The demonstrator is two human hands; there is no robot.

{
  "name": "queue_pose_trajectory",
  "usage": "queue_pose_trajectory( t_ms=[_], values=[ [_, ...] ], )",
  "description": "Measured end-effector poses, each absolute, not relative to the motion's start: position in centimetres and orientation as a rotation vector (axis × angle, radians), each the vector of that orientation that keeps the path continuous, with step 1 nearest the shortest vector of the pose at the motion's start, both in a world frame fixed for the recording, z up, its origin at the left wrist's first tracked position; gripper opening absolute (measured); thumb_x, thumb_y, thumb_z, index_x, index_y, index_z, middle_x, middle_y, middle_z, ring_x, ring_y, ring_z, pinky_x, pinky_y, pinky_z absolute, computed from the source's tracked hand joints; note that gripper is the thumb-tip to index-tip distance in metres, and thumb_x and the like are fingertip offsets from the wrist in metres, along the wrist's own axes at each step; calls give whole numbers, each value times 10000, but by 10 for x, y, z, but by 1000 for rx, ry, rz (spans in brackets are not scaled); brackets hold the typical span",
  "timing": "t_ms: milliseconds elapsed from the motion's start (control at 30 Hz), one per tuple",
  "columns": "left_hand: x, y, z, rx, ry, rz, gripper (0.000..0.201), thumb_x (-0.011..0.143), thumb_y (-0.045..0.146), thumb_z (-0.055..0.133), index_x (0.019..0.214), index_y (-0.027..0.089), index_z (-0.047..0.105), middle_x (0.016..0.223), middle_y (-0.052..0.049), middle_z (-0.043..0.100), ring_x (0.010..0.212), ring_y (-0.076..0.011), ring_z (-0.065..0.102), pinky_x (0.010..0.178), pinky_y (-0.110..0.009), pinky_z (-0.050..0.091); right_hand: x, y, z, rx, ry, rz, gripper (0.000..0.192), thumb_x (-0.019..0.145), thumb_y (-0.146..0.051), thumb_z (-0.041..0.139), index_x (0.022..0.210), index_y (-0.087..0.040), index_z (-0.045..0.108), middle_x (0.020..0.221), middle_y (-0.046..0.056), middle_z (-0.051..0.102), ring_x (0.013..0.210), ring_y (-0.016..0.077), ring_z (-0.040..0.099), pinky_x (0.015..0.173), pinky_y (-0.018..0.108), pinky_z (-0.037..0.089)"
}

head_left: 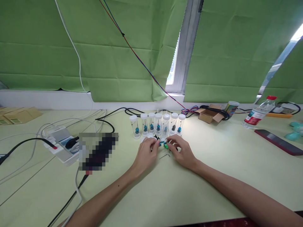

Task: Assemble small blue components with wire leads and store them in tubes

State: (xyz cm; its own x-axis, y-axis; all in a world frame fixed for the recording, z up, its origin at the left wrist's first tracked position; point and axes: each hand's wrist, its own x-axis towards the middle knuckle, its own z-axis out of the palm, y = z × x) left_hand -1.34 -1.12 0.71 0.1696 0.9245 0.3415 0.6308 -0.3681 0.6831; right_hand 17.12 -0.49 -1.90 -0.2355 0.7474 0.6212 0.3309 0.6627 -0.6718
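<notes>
Blue-green parts [163, 144] sit pinched between both hands, left hand [145, 154] at nine o'clock, right hand [181, 151] at three, forearms resting on the counter [213, 176]. Capped tubes [158, 125] stand at twelve o'clock; no writing is readable.

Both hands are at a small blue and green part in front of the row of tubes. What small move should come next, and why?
Probably keep the left hand steady and let the right hand seat the small blue and green part. Both hands pinch it between them just in front of the row of tubes. A thin metal pin lies loose on the table beside them, so it may be needed after.
</notes>
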Motion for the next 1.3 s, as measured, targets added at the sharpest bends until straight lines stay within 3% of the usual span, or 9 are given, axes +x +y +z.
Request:
queue_pose_trajectory(
  t_ms=[200,533,900,1300],
  values=[
    [-14,-12,7,2194,1446,1048,341,963,350,380,660,209,448,658,-12,527,752,-202,454,691,-323,367,171,-4,-21,-897,-1818,484,162,921,-279,535,1028,-184,613,900,63,657,752,156,630,601,259,525],
    [-12,-10,-2,2335,1469,1030,274,984,298,344,763,209,478,769,-15,570,829,-210,454,808,-377,344,171,-3,-20,-915,-1823,478,163,933,-293,521,945,-179,638,857,55,675,681,140,612,588,257,513],
    [-12,-8,-5,2300,1508,1047,277,980,261,304,757,208,459,752,-26,536,787,-208,435,795,-371,347,173,-5,-17,-808,-1901,487,195,932,-303,517,1096,-211,571,1056,96,599,770,145,607,586,253,525],
    [-11,-10,-7,2311,1506,1052,277,981,269,313,739,208,433,753,-25,532,775,-204,431,770,-354,350,173,-2,-19,-838,-1907,445,178,923,-269,530,1076,-196,587,962,76,647,757,148,619,602,254,519]
  ],
)
